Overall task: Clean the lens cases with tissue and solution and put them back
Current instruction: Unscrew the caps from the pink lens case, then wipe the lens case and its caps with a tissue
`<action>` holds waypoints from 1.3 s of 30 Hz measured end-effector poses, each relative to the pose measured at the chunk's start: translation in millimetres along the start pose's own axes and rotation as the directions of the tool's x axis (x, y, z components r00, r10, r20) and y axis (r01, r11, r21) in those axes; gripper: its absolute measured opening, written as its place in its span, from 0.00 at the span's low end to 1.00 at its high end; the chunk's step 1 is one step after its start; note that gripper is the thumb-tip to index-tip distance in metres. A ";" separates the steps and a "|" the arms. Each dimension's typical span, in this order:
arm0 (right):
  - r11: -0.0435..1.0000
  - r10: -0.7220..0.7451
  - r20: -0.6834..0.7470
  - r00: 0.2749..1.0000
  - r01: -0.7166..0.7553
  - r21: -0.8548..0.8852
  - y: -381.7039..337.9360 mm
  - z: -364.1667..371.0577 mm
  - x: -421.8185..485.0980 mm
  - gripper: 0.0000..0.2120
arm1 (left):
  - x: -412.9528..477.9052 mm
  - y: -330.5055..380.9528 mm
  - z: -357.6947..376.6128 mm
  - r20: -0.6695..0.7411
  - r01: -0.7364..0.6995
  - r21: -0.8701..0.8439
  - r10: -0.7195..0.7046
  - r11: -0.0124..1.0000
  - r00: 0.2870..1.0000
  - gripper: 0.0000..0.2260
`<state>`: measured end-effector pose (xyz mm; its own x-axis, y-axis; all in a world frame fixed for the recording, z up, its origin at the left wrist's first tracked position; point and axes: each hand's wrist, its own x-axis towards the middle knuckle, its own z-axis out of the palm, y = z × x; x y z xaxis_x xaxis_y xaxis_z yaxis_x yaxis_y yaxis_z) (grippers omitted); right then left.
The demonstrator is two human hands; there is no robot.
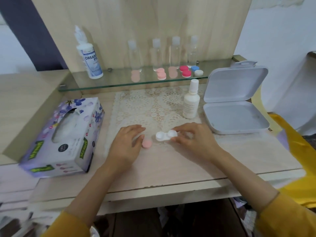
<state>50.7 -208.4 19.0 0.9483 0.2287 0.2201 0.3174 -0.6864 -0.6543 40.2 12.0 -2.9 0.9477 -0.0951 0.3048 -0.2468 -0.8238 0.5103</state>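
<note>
Item in hand: the white lens case [165, 135] is lying on the near edge of the lace mat [153, 106], about midway along the table [171, 170], set back from its front edge.
Long axis: it is running left to right, roughly along the table's front edge, with the right end tipped slightly toward the back.
Key relation: the case's right end is sitting between the fingers [177, 130] of the right hand [195, 139]. Its free left end is pointing at the left hand [126, 144], close to it but apart.
Nearer hand: the right one is already on the case, and the left one is lying a short gap away.
Right hand pose: it is coming in from the table's right front, palm down, thumb and forefinger pinching the case's right well. The other fingers are curling loosely behind. Whether they are covering a second cap cannot be told.
Left hand pose: it is resting palm down, with fingers nearly straight, close together and pointing right.
Loose part: a pink cap [147, 144] is lying flat just beside the left thumb. Whether the two are touching cannot be told.
Supplies: the tissue box [65, 135] is standing at the table's left edge, nearer the left hand. The small solution bottle [191, 103] is standing upright toward the table's back right, beside the open white box [234, 106].
Storage: more lens cases [186, 71] are sitting on the glass shelf [106, 84] along the back edge.
Judged next: a tissue pull is likely to fall to the left hand while the right is steadying the case.
</note>
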 end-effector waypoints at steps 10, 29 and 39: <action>0.994 -0.091 0.020 0.996 0.092 -0.063 0.2 14.6 -2.3 0.10 | -15.3 -17.4 1.0 0.038 0.022 0.067 -0.025 0.998 0.999 0.15; 0.967 -0.232 0.088 0.969 0.239 -0.090 -59.7 48.0 30.8 0.19 | -8.2 -1.0 -55.4 -0.090 -0.059 0.048 0.063 0.997 0.994 0.14; 0.932 -0.253 0.239 0.938 0.302 -0.202 -86.2 84.6 45.4 0.19 | 10.9 -63.4 -150.0 -0.109 0.224 0.293 -0.200 0.929 0.974 0.09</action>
<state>66.5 -80.4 24.2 0.8092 0.5530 0.1986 0.5822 -0.7094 -0.3971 35.7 147.1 88.7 0.9502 0.1331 0.2819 0.0422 -0.9509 0.3066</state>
